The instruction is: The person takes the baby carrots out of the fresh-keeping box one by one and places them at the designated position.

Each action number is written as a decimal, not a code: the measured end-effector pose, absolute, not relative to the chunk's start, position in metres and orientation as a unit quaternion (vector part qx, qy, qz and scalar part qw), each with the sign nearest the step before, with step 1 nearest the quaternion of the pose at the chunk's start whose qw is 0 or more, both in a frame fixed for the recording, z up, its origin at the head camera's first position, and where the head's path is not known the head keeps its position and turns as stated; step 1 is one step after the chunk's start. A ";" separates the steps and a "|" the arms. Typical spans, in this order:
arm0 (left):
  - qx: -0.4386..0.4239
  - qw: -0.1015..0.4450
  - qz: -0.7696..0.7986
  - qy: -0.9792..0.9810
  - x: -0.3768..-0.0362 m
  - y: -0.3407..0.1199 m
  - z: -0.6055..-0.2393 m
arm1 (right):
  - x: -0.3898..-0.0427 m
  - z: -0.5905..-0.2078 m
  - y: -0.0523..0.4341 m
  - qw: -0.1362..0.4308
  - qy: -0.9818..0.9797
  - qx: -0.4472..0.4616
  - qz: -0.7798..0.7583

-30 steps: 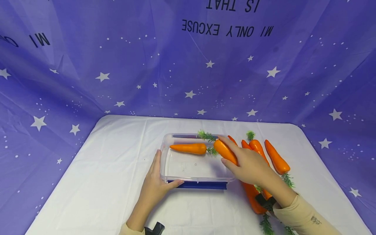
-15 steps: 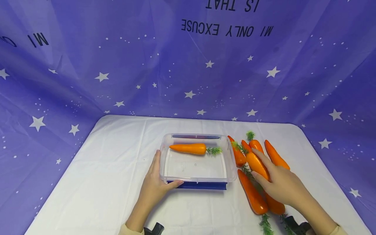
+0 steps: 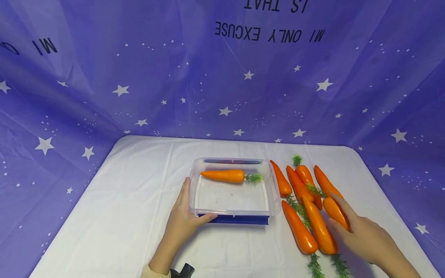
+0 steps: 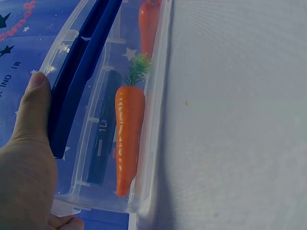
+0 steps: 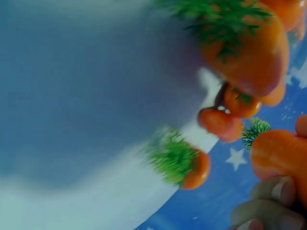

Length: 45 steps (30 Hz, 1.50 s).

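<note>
A clear plastic storage box (image 3: 222, 200) with blue side latches stands on the table, without a lid on top. One toy carrot (image 3: 224, 175) with a green tuft lies inside along the far wall. My left hand (image 3: 184, 220) grips the box's near left corner, the thumb over the front blue latch (image 4: 76, 91). At the right, my right hand (image 3: 365, 235) holds another carrot (image 3: 336, 213) above the table, its tuft pointing away from me. In the right wrist view curled fingers (image 5: 268, 206) wrap this carrot (image 5: 280, 155).
Several more carrots lie in a loose group right of the box, among them a near one (image 3: 300, 229), one beside it (image 3: 320, 227), one against the box (image 3: 281, 181) and a far right one (image 3: 326, 181). A purple star-print curtain (image 3: 222, 77) surrounds the white table (image 3: 114, 208).
My right hand has carried its carrot from over the box's right side to the right, past the carrot group. The left hand and the box have stayed put.
</note>
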<state>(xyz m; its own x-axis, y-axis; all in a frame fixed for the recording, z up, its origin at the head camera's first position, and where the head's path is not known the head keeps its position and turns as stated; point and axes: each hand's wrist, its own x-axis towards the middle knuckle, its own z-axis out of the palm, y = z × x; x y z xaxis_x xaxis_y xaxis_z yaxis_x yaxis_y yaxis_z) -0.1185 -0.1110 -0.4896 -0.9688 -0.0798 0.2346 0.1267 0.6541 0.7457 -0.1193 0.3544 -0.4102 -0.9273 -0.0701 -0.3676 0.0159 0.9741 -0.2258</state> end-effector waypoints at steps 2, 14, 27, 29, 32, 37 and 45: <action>-0.015 0.123 -0.416 -0.901 -0.118 -0.111 -0.489 | -0.118 -0.414 0.362 0.198 0.973 -0.010 -0.116; -0.015 0.123 -0.416 -0.901 -0.118 -0.111 -0.489 | -0.116 -0.430 0.377 0.230 0.966 -0.006 -0.121; -0.014 0.126 -0.415 -0.901 -0.118 -0.111 -0.490 | -0.117 -0.442 0.379 0.259 0.956 0.010 -0.134; -0.013 0.124 -0.415 -0.901 -0.118 -0.111 -0.490 | -0.118 -0.444 0.381 0.260 0.957 0.004 -0.131; -0.012 0.122 -0.416 -0.901 -0.118 -0.111 -0.489 | -0.120 -0.448 0.384 0.260 0.958 -0.005 -0.122; -0.010 0.116 -0.414 -0.903 -0.119 -0.111 -0.489 | -0.122 -0.451 0.387 0.265 0.957 -0.009 -0.120; -0.012 0.117 -0.417 -0.901 -0.118 -0.111 -0.488 | -0.121 -0.454 0.388 0.292 0.949 -0.017 -0.119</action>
